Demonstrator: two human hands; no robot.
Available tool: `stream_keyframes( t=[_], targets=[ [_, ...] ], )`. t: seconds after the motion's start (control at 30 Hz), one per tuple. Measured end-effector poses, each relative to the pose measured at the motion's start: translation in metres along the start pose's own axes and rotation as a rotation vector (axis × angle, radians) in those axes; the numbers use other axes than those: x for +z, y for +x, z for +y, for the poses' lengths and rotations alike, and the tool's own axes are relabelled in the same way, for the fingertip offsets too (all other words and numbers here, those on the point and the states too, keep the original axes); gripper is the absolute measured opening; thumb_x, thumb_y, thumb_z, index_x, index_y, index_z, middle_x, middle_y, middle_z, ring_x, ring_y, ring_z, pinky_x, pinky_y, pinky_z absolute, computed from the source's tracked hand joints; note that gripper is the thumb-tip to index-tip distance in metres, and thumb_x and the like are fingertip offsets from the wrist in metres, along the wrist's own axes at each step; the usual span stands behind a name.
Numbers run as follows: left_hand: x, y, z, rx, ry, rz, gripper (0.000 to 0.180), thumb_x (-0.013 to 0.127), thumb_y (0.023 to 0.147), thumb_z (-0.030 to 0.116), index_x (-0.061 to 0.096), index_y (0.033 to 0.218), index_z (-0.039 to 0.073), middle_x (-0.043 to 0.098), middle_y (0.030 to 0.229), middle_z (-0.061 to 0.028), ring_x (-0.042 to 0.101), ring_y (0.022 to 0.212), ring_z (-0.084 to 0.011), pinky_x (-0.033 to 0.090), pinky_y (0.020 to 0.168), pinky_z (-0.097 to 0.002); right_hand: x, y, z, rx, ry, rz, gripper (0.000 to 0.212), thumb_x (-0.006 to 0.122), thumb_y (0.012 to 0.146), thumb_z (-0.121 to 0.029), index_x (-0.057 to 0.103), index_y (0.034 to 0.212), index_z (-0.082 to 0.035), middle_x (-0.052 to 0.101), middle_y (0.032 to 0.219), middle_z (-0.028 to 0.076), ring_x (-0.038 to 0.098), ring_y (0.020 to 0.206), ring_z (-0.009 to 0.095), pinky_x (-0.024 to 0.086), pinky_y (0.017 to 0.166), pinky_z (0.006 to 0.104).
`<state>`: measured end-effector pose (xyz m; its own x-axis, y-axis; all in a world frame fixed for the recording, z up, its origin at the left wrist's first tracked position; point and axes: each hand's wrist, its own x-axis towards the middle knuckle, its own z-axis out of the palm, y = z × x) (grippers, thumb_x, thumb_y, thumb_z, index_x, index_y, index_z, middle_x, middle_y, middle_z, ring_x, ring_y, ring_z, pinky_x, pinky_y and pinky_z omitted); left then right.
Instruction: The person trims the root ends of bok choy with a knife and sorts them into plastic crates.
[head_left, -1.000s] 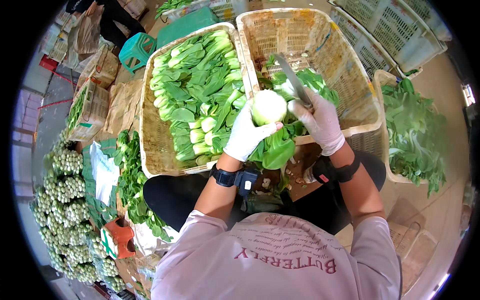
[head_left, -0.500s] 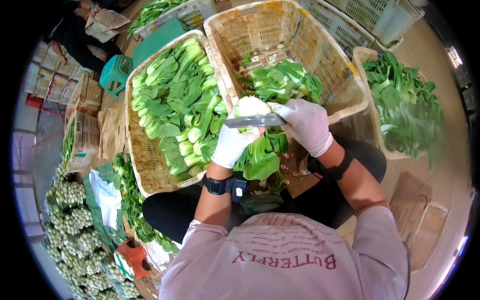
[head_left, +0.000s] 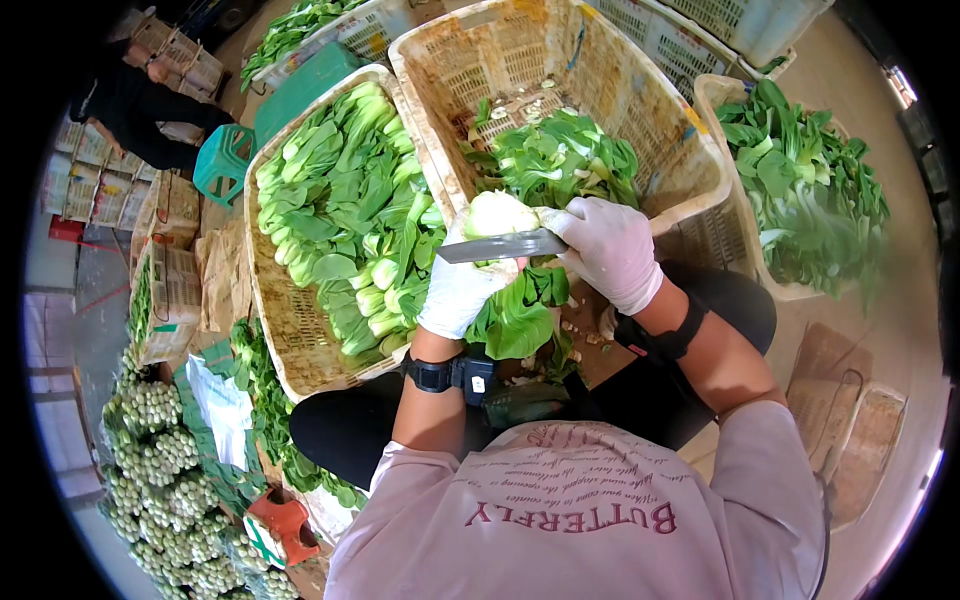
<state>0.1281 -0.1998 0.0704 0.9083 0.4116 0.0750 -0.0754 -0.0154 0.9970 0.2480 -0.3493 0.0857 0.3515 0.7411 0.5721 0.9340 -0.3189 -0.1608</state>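
Note:
My left hand [head_left: 458, 290], in a white glove, is closed round a head of bok choy [head_left: 500, 213]. Its pale cut base points away from me, and green leaves hang below the hand. In my gloved right hand [head_left: 612, 252] is a knife [head_left: 503, 246], its handle hidden by the fingers. The flat grey blade lies across the bok choy near its base and points left. Just beyond my hands stands a stained crate [head_left: 640, 75] with loose leaves and trimmings [head_left: 570, 155] inside. To its left, another crate [head_left: 275, 325] is filled with rows of bok choy [head_left: 345, 190].
A crate of leafy greens [head_left: 790, 190] stands at the right. Left are a green stool [head_left: 224, 165], greens [head_left: 265, 400] on the ground, an orange stool [head_left: 282, 528] and heaped bagged vegetables [head_left: 165, 490]. A person in dark clothes [head_left: 150, 110] is at the far left.
The view has shifted slightly. Both hands keep their hold, and the blade remains across the bok choy. At the far left, the other person's posture has changed.

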Motion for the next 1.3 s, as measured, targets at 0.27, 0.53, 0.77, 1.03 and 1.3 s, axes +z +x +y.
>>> stream_keyframes(
  t=[0.27, 0.53, 0.77, 1.03, 1.3],
  targets=[
    [-0.005, -0.001, -0.007, -0.087, -0.021, -0.114, 0.055, 0.074, 0.069, 0.005, 0.048, 0.118, -0.001, 0.063, 0.098, -0.0075, 0.060, 0.082, -0.0122, 0.050, 0.074, -0.0249, 0.010, -0.001, 0.005, 0.132, 0.098, -0.121, 0.020, 0.066, 0.070, -0.013, 0.066, 0.090, -0.016, 0.054, 0.067, 0.005, 0.058, 0.065, 0.024, 0.046, 0.055, 0.0341],
    [-0.004, -0.015, 0.024, 0.080, 0.019, -0.118, 0.083, 0.084, 0.053, 0.023, 0.044, 0.122, 0.000, 0.055, 0.114, -0.0092, 0.054, 0.104, -0.0188, 0.043, 0.094, -0.0301, 0.034, -0.006, 0.090, 0.652, -0.048, -0.405, 0.014, 0.058, 0.078, -0.018, 0.062, 0.092, -0.016, 0.064, 0.084, 0.017, 0.061, 0.083, 0.036, 0.048, 0.069, 0.0444],
    [-0.093, -0.044, 0.039, 0.269, -0.164, 0.421, 0.084, 0.061, 0.072, 0.065, 0.044, 0.126, 0.003, 0.053, 0.120, -0.0116, 0.055, 0.102, -0.0230, 0.048, 0.086, -0.0368, 0.021, 0.008, 0.076, 0.442, 0.378, -0.102, 0.029, 0.055, 0.085, -0.021, 0.054, 0.111, -0.009, 0.064, 0.092, 0.016, 0.061, 0.081, 0.034, 0.047, 0.074, 0.0401],
    [-0.392, -0.305, -0.003, -0.115, -0.307, 1.441, 0.057, 0.057, 0.082, 0.053, 0.052, 0.121, 0.012, 0.060, 0.109, -0.0087, 0.058, 0.097, -0.0259, 0.048, 0.084, -0.0406, 0.001, 0.035, 0.020, 0.574, 0.794, -0.149, 0.038, 0.050, 0.093, -0.015, 0.046, 0.130, -0.007, 0.058, 0.079, -0.001, 0.044, 0.056, 0.003, 0.037, 0.049, 0.0174],
    [-0.424, -0.267, 0.006, -0.022, 0.002, 1.698, 0.056, 0.055, 0.086, 0.032, 0.038, 0.136, 0.013, 0.043, 0.135, -0.0104, 0.039, 0.124, -0.0244, 0.032, 0.098, -0.0440, 0.020, 0.049, 0.021, 0.758, 1.042, -0.048, 0.026, 0.049, 0.092, -0.013, 0.054, 0.115, -0.002, 0.058, 0.081, 0.000, 0.045, 0.060, 0.004, 0.036, 0.054, 0.0171]
  ],
)
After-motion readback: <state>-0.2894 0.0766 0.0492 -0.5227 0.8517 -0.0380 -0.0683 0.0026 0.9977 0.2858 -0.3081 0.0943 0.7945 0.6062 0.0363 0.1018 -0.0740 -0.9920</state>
